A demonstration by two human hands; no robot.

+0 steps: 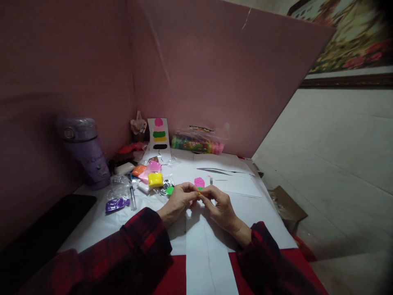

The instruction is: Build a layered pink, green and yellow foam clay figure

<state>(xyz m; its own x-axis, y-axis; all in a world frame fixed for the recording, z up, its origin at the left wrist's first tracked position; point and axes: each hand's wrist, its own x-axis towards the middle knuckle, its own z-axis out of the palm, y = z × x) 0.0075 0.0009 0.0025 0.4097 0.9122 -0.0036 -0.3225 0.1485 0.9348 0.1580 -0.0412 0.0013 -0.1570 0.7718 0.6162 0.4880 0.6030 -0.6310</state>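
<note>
My left hand [181,199] and my right hand [219,205] meet over the white paper strip [206,254]. Pinched between the fingertips of both is a small bit of yellow clay [199,194], mostly hidden by the fingers. Just beyond them a round patch of pink clay [199,182] lies on the paper, with a sliver of green clay [200,188] below it, partly covered by my fingers. A small fork [211,180] rests right of the pink patch, and a thin stick [221,180] lies farther right.
Wrapped clay packs, among them a yellow one [155,180] and a purple one [117,205], lie at left beside a pen-like tube [132,198]. Behind stand a purple bottle [87,153], a card with coloured bands [159,137] and a bag of coloured sticks [196,144].
</note>
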